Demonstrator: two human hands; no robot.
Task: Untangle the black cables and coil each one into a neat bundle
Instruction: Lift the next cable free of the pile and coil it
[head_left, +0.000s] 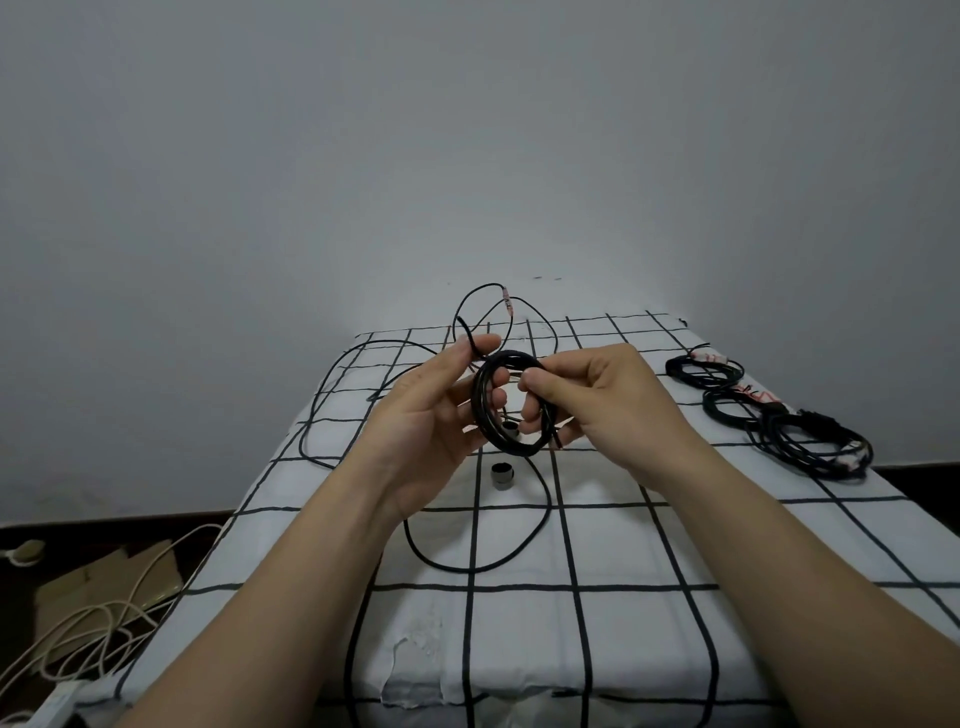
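Coiling: left hand grips black coil, right hand pinches a turn; next, wind in slack below hands

hands grip cable coil (black) | above checked cloth

Matt cloth, faintly glossy coil.
Smooth black coil with a slight sheen; white checked cloth, matt and soft-looking, torn at the near edge; small shiny ring, perhaps metal; dull brown cardboard; matt wall.
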